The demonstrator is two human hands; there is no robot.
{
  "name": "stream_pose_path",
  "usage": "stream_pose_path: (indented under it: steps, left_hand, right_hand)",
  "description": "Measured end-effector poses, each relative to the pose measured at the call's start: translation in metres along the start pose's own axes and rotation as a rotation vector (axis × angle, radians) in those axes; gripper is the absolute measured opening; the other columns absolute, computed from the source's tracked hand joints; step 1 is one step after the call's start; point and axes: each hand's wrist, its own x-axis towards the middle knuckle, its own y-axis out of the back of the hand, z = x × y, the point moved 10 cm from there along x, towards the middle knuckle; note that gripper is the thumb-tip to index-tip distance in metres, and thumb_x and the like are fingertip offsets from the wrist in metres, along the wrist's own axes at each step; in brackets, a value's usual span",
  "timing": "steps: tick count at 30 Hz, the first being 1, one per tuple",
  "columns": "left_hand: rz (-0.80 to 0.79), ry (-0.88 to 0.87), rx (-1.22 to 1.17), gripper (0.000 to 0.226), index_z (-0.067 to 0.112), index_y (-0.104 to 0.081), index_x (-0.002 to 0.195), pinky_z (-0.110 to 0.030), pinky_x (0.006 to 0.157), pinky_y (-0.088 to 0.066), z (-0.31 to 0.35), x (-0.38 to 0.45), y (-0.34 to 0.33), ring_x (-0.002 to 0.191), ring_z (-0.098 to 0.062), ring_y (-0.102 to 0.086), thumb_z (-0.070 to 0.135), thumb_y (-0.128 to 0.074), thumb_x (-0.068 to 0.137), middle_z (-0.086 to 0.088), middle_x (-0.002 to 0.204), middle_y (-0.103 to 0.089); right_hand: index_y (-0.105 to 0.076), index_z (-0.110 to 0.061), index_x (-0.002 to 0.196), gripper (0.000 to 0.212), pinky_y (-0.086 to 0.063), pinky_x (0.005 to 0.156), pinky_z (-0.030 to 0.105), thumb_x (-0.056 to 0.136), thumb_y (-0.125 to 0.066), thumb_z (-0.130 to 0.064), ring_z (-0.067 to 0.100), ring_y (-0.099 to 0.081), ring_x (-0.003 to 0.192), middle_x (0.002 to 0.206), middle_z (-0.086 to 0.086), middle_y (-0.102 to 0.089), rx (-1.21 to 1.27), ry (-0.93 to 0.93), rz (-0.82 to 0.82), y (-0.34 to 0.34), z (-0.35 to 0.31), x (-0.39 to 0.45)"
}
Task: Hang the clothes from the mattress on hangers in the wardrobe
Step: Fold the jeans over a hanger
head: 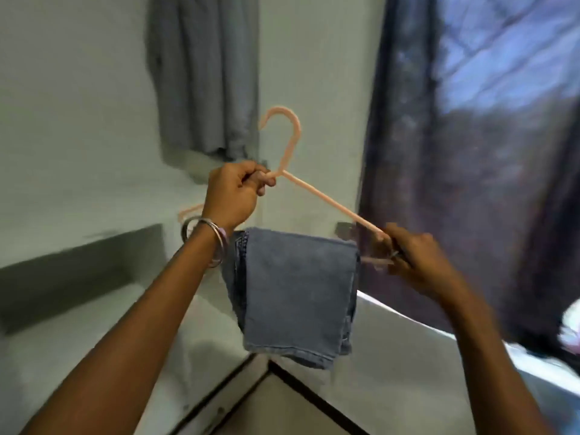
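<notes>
Pale green walls, grey curtain [204, 73] hung top centre, dark patterned curtain [470, 152] over the window on the right, ledge and dark-trimmed floor edge below. Only one view, head cam, some motion blur.

Pink plastic hanger [317, 193] held up mid-frame, tilted, right end lower. Folded blue jeans [298, 293] draped over its bottom bar, hanging free, off the mattress already; wardrobe not in view.

Left hand [235, 193] clenched around the hanger at the base of the hook, bangles [207, 243] on the wrist. Right hand [417, 262] pinching the hanger's right corner; blurred, exact finger placement unclear.

Second pink hanger [191, 211] partly visible behind the left wrist.

Handling guess: denim is soft but heavy, thin plastic bar will flex, and the fold can slide toward the low end. Level it, carry by the hook neck, steady the denim from below if it slips.
</notes>
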Motion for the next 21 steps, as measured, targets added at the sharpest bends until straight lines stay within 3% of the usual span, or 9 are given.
stream_pose_path:
  steps: [2,5,8,12,17,21]
  left_hand:
    - [0.074,0.011,0.106,0.022,0.015,-0.071,0.078,-0.019,0.064,-0.046,-0.022,0.026,0.059,0.054,0.001,-0.053,0.004,-0.055,0.09,0.004,0.061,-0.061]
    - [0.193,-0.012,0.259,0.022,0.014,-0.073,0.078,-0.02,0.063,-0.046,-0.04,0.063,0.139,0.054,-0.001,-0.053,0.005,-0.056,0.088,0.001,0.059,-0.06]
    - [0.319,-0.02,0.387,0.021,0.009,-0.074,0.079,-0.02,0.064,-0.047,-0.052,0.096,0.218,0.055,-0.001,-0.053,0.005,-0.056,0.089,-0.003,0.062,-0.062]
    - [0.432,-0.045,0.425,0.022,0.016,-0.072,0.079,-0.022,0.064,-0.047,-0.06,0.135,0.297,0.058,0.0,-0.054,0.007,-0.055,0.09,0.003,0.063,-0.063]
    - [0.523,-0.101,0.537,0.02,0.02,-0.071,0.086,-0.028,0.077,-0.054,-0.062,0.185,0.365,0.073,-0.008,-0.064,0.011,-0.055,0.093,0.0,0.075,-0.07]
    - [0.548,-0.091,0.796,0.014,0.016,-0.073,0.096,-0.03,0.086,-0.052,-0.064,0.237,0.4,0.085,-0.01,-0.065,0.014,-0.06,0.091,0.002,0.086,-0.071]
  right_hand:
    - [-0.051,-0.038,0.08,0.016,-0.043,0.054,0.017,0.083,-0.036,-0.034,-0.002,-0.061,0.059,0.058,-0.018,-0.062,0.137,0.115,0.015,-0.032,-0.052,0.05]
    - [-0.052,-0.027,0.089,0.032,-0.052,0.058,0.034,0.091,-0.033,-0.053,0.008,-0.062,0.054,0.057,-0.004,-0.062,0.307,0.287,0.043,-0.072,-0.126,0.113]
    - [-0.062,-0.018,0.093,0.039,-0.05,0.054,0.038,0.095,-0.035,-0.047,0.016,-0.059,0.05,0.055,0.0,-0.058,0.47,0.383,0.141,-0.094,-0.19,0.177]
    - [-0.067,-0.012,0.091,0.03,-0.044,0.046,0.026,0.095,-0.043,-0.03,0.019,-0.055,0.048,0.052,-0.005,-0.053,0.611,0.521,0.276,-0.1,-0.256,0.246]
    - [-0.071,-0.005,0.087,0.02,-0.035,0.045,0.007,0.095,-0.057,-0.015,0.006,-0.053,0.048,0.053,-0.011,-0.048,0.683,0.589,0.45,-0.097,-0.312,0.339]
    - [-0.071,-0.006,0.084,0.021,-0.038,0.042,0.012,0.095,-0.057,-0.017,0.008,-0.047,0.043,0.054,-0.005,-0.053,0.699,0.617,0.491,-0.101,-0.345,0.42]
